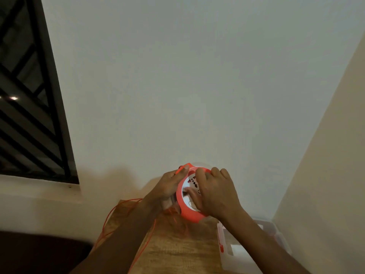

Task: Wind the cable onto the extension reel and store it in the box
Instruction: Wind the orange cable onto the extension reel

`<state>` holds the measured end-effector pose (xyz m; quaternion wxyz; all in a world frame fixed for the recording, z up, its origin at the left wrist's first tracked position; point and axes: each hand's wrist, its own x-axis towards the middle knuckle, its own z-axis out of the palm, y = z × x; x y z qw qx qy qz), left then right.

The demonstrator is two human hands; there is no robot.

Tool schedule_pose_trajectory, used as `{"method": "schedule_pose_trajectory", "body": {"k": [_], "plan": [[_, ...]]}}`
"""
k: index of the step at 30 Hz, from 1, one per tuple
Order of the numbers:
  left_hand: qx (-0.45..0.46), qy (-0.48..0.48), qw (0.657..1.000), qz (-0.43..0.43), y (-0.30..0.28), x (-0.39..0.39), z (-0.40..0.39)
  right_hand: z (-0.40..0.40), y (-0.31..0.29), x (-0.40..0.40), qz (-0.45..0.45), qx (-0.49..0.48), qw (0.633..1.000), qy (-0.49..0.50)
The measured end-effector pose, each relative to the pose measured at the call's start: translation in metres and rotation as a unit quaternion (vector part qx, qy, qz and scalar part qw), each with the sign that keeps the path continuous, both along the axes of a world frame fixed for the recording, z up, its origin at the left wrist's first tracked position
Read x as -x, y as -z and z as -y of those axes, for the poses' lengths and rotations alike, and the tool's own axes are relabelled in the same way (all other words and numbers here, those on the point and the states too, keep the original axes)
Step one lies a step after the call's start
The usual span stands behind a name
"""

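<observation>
An orange extension reel (187, 211) with a white socket face is held up above the wooden table (177, 252). My left hand (167, 186) grips its left rim and handle. My right hand (215, 192) curls over the top right rim, its thumb across the white face. Loose orange cable (110, 218) loops off the reel, down over the table's left edge. The clear plastic box (233, 252) stands open on the table's right, partly hidden by my right forearm.
A white wall fills the view ahead, with a cream wall (325, 175) closing in on the right. A dark window with a metal grille (25, 99) is on the left. A dark surface lies at bottom left.
</observation>
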<state>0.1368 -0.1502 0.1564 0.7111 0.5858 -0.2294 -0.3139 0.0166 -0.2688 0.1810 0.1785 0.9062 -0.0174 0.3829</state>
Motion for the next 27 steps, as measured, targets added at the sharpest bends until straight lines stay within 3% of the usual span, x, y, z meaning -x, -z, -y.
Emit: {"method": "schedule_pose_trajectory", "body": {"k": [7,12,16,19,22,27], "plan": [[0.028,-0.059,0.997,-0.028,-0.001,0.006,0.014,-0.002,-0.008,-0.014,-0.025,-0.206,0.970,0.130],[0.011,-0.046,0.999,-0.011,0.006,0.007,0.011,0.001,-0.002,-0.007,-0.053,-0.167,0.980,0.091],[-0.006,-0.025,1.000,0.008,0.001,0.004,0.011,0.001,-0.012,0.008,-0.018,-0.084,0.996,-0.007],[-0.022,-0.014,0.999,0.019,0.002,-0.003,0.005,0.000,-0.011,0.012,-0.116,-0.070,0.987,-0.087],[-0.025,0.007,0.998,0.048,0.000,-0.007,0.001,0.003,-0.007,0.012,-0.180,-0.041,0.981,-0.064],[-0.027,0.020,0.997,0.069,-0.002,-0.007,-0.002,-0.007,0.006,0.009,-0.143,-0.036,0.988,-0.041]]}}
